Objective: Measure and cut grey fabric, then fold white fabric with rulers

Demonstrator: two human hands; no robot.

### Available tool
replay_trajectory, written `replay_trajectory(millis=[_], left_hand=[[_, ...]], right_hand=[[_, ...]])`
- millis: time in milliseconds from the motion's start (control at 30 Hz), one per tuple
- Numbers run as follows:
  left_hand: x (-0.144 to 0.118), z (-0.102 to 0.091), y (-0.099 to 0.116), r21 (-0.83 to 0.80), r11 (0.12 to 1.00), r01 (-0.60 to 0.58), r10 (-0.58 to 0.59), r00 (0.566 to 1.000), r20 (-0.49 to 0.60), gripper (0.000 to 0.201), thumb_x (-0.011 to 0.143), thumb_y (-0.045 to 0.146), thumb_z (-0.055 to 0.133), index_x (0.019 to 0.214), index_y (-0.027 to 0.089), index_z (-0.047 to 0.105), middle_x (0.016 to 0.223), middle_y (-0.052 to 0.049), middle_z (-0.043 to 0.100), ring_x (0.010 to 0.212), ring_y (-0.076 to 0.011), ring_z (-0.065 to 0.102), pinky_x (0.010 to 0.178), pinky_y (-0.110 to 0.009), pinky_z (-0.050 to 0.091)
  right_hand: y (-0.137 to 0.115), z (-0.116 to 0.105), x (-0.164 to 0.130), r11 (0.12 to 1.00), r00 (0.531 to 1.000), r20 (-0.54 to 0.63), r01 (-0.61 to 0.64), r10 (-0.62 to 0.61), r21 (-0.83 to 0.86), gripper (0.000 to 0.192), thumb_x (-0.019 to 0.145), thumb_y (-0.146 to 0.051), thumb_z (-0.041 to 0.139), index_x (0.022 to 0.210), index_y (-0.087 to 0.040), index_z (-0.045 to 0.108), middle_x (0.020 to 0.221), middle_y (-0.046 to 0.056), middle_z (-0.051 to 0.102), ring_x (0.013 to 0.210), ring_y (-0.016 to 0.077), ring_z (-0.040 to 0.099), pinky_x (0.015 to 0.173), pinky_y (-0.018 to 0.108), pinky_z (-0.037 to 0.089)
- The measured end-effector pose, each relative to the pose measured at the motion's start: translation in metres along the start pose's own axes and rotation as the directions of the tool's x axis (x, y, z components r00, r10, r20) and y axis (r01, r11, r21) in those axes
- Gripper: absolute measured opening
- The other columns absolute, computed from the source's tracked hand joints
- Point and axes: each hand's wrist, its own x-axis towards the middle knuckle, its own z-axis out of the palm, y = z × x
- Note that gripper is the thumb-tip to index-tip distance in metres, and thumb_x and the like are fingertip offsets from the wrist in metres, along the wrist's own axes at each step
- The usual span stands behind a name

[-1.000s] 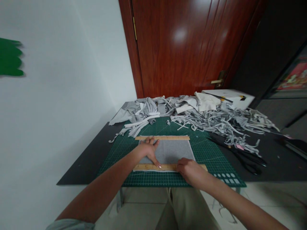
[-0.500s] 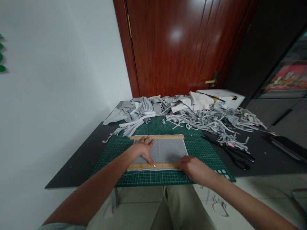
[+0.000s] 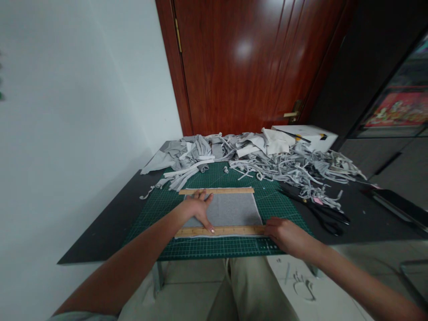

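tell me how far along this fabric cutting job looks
Done: a big pile of cut grey fabric strips covers the far side of the black table. In hand: a flat grey fabric rectangle lies on the green cutting mat between two wooden rulers; the left hand presses the near wooden ruler, the right hand sits at its right end. Left: this piece looks uncut, and the black scissors lie untouched.

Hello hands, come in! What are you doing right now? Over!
Left hand flat on grey cloth, fingertip on near ruler. Right hand at that ruler's right end. Scissors lie apart, nothing blocking.
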Motion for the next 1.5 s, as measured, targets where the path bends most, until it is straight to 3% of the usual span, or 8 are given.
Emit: replay_trajectory(millis=[233,367,533,700,833,1133,1333,1500], left_hand=[[-0.004,-0.003,0.002,0.008,1.000,0.001,-0.001,1.000,0.006,0.158,0.025,0.078,0.073,0.149,0.024,-0.009,0.152,-0.015,-0.019,0.138,-0.0422,-0.014,0.105,-0.066,0.011],[-0.004,-0.002,0.002,0.003,1.000,0.001,-0.001,1.000,-0.003,0.157,0.026,0.079,0.073,0.149,0.024,-0.008,0.152,-0.015,-0.018,0.138,-0.0431,-0.013,0.104,-0.068,0.010],[-0.004,0.000,0.003,-0.011,1.000,-0.013,0.013,1.000,-0.014,0.157,0.025,0.076,0.075,0.149,0.025,-0.007,0.152,-0.013,-0.019,0.138,-0.0445,-0.014,0.104,-0.068,0.009],[-0.008,0.000,0.007,-0.012,1.000,0.001,-0.001,1.000,-0.009,0.153,0.031,0.067,0.079,0.149,0.023,-0.007,0.151,-0.013,-0.021,0.138,-0.0420,-0.015,0.106,-0.065,0.007],[-0.009,0.000,0.010,0.002,0.999,0.036,-0.036,0.999,0.014,0.145,0.039,0.059,0.079,0.149,0.024,-0.009,0.151,-0.010,-0.023,0.138,-0.0385,-0.017,0.108,-0.064,0.007],[-0.003,0.002,0.008,-0.053,0.998,0.018,-0.018,1.000,0.011,0.137,0.045,0.052,0.079,0.149,0.025,-0.006,0.151,-0.009,-0.021,0.137,-0.0383,-0.017,0.107,-0.065,0.003],[-0.001,0.005,0.008,-0.048,0.998,0.031,-0.032,0.999,-0.006,0.126,0.053,0.033,0.077,0.149,0.026,-0.005,0.152,-0.007,-0.019,0.138,-0.0378,-0.015,0.107,-0.066,0.005],[0.009,0.010,0.003,-0.046,0.999,0.020,-0.019,1.000,0.004,0.132,0.050,0.040,0.081,0.148,0.029,-0.007,0.151,-0.005,-0.022,0.138,-0.0378,-0.017,0.107,-0.066,0.004]], right_hand=[[0.015,0.008,-0.014,0.998,0.998,-0.059,-0.018,0.022,0.058,0.032,0.084,-0.001,0.044,0.090,-0.019,0.070,0.083,0.007,0.067,0.082,0.0185,0.061,0.072,0.026,0.043],[0.015,0.006,-0.014,0.992,0.985,-0.160,-0.037,0.056,0.119,0.027,0.087,-0.007,0.046,0.083,-0.019,0.070,0.082,0.006,0.067,0.083,0.0181,0.061,0.074,0.026,0.044],[-0.028,0.009,0.026,0.967,0.956,-0.292,0.107,-0.036,0.231,0.024,0.088,-0.009,0.048,0.086,-0.019,0.070,0.084,0.005,0.068,0.083,0.0163,0.061,0.075,0.025,0.045],[-0.083,0.037,0.081,0.946,0.901,-0.422,0.220,-0.104,0.237,0.023,0.086,-0.008,0.051,0.095,-0.018,0.070,0.080,0.006,0.067,0.081,0.0179,0.060,0.073,0.027,0.047],[-0.105,0.057,0.103,0.935,0.861,-0.498,0.256,-0.105,0.246,0.022,0.088,-0.008,0.051,0.093,-0.018,0.070,0.082,0.006,0.067,0.082,0.0178,0.059,0.075,0.027,0.047],[-0.115,0.062,0.109,0.925,0.865,-0.493,0.259,-0.094,0.278,0.022,0.086,-0.008,0.052,0.089,-0.019,0.071,0.080,0.005,0.067,0.081,0.0181,0.058,0.077,0.030,0.045],[-0.129,0.063,0.121,0.934,0.874,-0.473,0.252,-0.108,0.253,0.024,0.085,-0.006,0.052,0.094,-0.019,0.070,0.083,0.006,0.067,0.084,0.0187,0.058,0.079,0.030,0.045],[-0.142,0.064,0.134,0.925,0.876,-0.463,0.280,-0.136,0.257,0.021,0.080,-0.004,0.056,0.086,-0.017,0.072,0.076,0.006,0.067,0.080,0.0191,0.057,0.079,0.030,0.046]])
